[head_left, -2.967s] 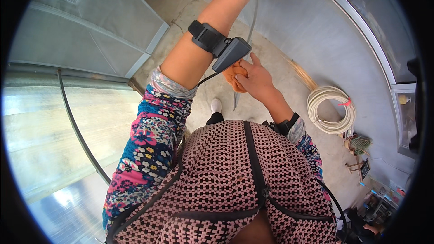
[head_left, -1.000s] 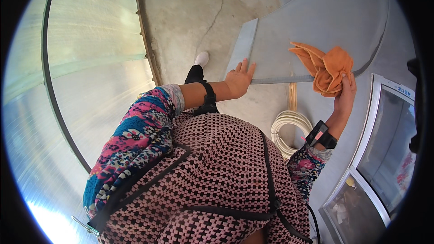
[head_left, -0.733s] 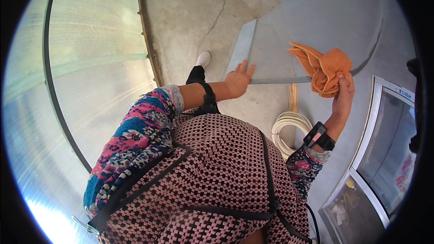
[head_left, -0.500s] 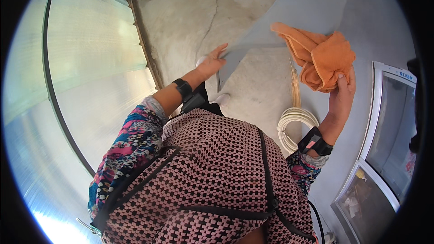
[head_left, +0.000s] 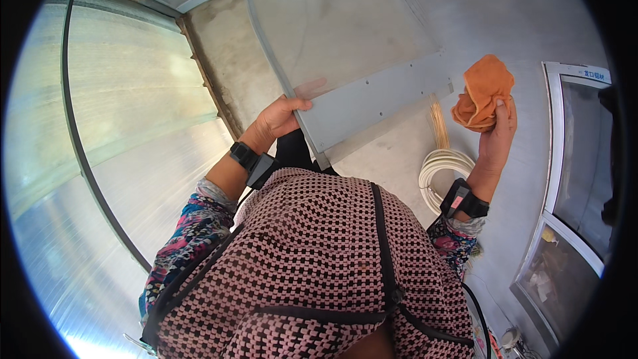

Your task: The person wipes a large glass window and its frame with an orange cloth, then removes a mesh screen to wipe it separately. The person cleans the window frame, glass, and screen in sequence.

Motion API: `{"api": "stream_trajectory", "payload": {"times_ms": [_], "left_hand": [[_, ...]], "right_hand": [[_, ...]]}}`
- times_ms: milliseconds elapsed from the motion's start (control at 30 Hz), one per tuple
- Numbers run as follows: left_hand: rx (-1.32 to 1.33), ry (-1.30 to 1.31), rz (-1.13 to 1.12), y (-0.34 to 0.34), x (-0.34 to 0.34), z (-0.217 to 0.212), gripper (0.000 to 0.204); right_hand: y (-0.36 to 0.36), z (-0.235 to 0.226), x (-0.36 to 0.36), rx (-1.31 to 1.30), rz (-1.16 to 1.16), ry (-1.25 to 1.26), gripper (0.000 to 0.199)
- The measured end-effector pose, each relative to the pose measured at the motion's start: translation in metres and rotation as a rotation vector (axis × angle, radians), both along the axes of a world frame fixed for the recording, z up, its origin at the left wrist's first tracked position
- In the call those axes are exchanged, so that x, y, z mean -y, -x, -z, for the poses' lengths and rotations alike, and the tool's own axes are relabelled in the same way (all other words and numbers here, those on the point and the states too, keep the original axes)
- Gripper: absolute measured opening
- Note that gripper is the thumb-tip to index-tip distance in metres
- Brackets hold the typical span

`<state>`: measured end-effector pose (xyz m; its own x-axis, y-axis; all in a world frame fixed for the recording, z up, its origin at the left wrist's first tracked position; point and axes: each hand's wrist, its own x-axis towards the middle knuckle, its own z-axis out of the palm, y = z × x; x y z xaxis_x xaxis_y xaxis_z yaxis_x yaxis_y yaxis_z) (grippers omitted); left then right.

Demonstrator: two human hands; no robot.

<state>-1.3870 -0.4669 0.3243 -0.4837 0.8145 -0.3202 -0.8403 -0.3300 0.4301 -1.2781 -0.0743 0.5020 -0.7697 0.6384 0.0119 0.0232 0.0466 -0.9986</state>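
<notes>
My left hand [head_left: 279,117] is closed around the side edge of a door-like panel [head_left: 379,101] with a grey metal frame and a see-through upper part. Its thumb lies on the near side, and the fingers show faintly through the pane. In my right hand [head_left: 500,136] is a bunched orange cloth [head_left: 487,86], pinched between thumb and fingers and raised to the right of the panel, apart from it. Small screws or holes dot the panel's wide lower rail.
A coil of white hose [head_left: 444,171] and a bundle of thin tan sticks [head_left: 439,123] lie against the wall on the right. A white-framed window [head_left: 553,153] is farther right. Translucent sheeting [head_left: 126,113] with a dark bar [head_left: 72,93] forms the left side.
My left hand, earlier open with fingers spread, has taken hold of the panel's edge. The panel now spans the view ahead. The orange cloth has moved slightly and is more bunched, still in my right hand.
</notes>
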Motion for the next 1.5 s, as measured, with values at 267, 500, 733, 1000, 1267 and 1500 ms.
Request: {"api": "stream_trajectory", "payload": {"times_ms": [267,500,733,1000,1267,1500], "left_hand": [[-0.013,0.045,0.043,-0.023,-0.018,-0.013,0.078],[0.020,0.287,0.017,-0.030,-0.013,-0.033,0.073],[-0.087,0.143,0.118,-0.016,0.002,-0.066,0.093],[-0.107,0.175,0.120,-0.021,0.017,-0.064,0.094],[-0.127,0.402,0.009,-0.027,0.022,-0.047,0.086],[-0.080,0.172,0.023,-0.023,0.018,-0.056,0.091]], "right_hand": [[0.045,0.051,0.133,0.421,-0.566,-0.432,0.030],[0.031,0.102,0.146,0.308,-0.744,-0.786,0.030],[0.039,0.142,-0.026,0.853,-0.262,-1.106,0.039],[0.047,0.132,0.042,0.663,-0.314,-0.822,0.034],[0.050,0.080,0.190,0.115,-0.960,-0.615,0.026],[0.036,0.139,0.048,0.521,-0.328,-0.878,0.032]]}}
